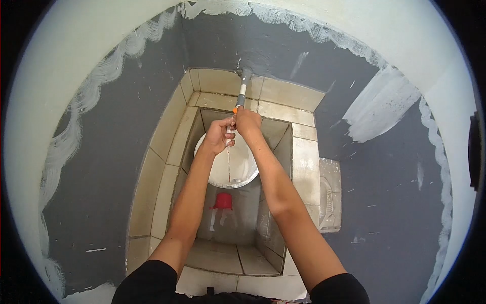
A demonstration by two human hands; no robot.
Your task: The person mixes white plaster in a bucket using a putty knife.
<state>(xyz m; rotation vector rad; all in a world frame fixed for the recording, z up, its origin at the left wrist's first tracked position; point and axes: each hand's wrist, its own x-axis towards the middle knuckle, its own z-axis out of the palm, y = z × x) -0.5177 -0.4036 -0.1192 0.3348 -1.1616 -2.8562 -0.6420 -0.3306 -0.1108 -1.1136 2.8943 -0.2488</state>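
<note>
Under the tap, which has an orange part and sits at the end of a grey and white pipe, both hands are close together. My left hand is closed around a slender white object, whose kind I cannot make out. A thin trickle runs from it into a white bucket. My right hand is closed at the tap's lower end and hides it. Below both hands, the bucket stands in a tiled basin.
A red dipper is in the basin, in front of the bucket. To the right is a squat toilet. Grey walls with rough white paint edges surround the basin, and a white patch marks the right wall.
</note>
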